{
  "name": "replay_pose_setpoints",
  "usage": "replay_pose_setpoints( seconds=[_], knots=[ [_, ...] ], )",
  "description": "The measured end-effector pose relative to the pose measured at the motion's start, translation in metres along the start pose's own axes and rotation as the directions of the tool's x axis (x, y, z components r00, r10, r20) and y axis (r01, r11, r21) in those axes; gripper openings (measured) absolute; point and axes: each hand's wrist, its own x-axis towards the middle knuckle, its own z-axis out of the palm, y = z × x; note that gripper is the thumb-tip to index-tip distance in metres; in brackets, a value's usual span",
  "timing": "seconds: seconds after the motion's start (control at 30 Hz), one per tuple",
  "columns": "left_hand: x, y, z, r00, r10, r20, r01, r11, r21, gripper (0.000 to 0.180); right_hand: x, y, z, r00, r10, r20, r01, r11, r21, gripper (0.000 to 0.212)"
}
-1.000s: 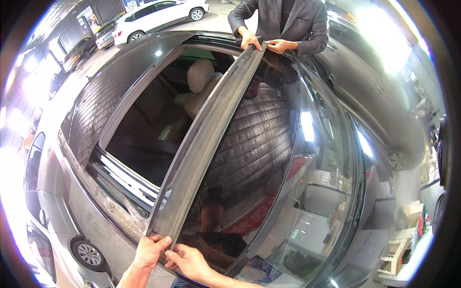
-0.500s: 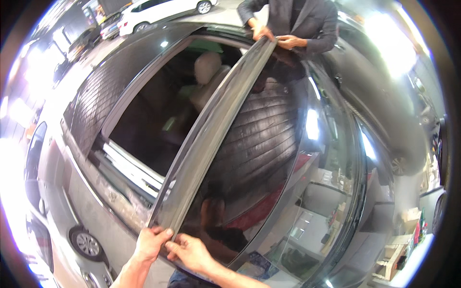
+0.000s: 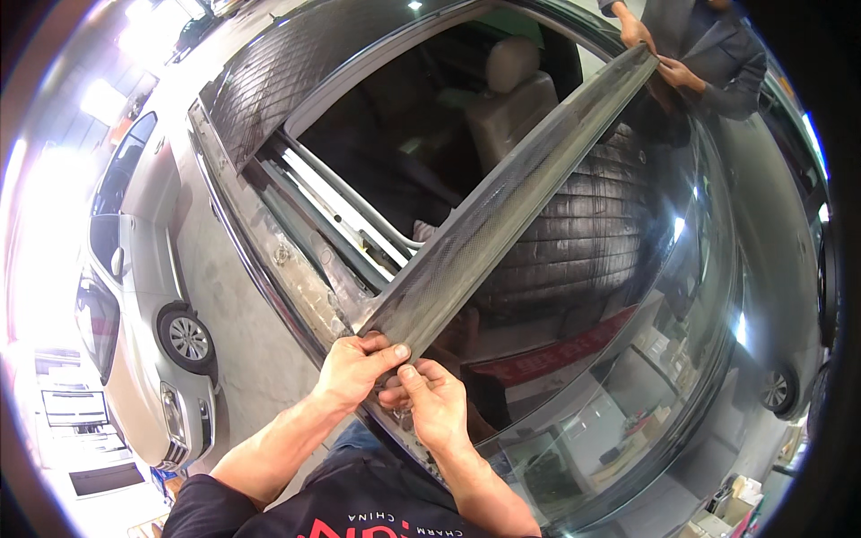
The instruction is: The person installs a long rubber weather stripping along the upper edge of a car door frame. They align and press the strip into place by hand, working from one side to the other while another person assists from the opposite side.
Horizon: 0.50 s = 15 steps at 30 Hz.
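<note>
A long grey mesh wind deflector lies across the car roof along one edge of the open sunroof. My left hand is closed on its near end, thumb on top and fingers curled around the edge. Beside it, my right hand pinches the corner of the same end, its thumb beside my left thumb; the fingertips are partly hidden. At the far end, a co-worker's two hands hold the other corner. White and metal rails show along the near side of the opening.
Dark glass with reflections covers the roof beside the strip, sloping to the windshield. Through the opening a beige seat is visible. A silver car stands at left, another dark car at right.
My view has shifted, so the roof, strip and co-worker sit farther right in the picture. Both my hands stay at the strip's near end, and the co-worker's hands still hold its far end.
</note>
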Motion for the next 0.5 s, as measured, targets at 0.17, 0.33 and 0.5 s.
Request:
replay_pose_setpoints(
  seconds=[0.17, 0.33, 0.5],
  knots=[
    [-0.001, 0.005, 0.0, 1.0, 0.018, -0.024, -0.016, 0.996, 0.083, 0.028, 0.002, 0.001, 0.001, 1.0, 0.0, -0.021, -0.001, 1.0, -0.029, 0.029],
    [-0.003, 0.006, 0.0, 0.997, 0.065, -0.038, -0.053, 0.964, 0.261, 0.028, -0.004, -0.01, 0.006, 0.998, 0.031, -0.062, -0.039, 0.991, -0.129, 0.029],
    [-0.002, -0.008, 0.007, 0.999, 0.016, -0.052, -0.015, 0.999, 0.036, 0.022, -0.002, -0.037, -0.007, 1.0, 0.01, 0.026, -0.002, 0.947, -0.32, 0.033]
  ],
)
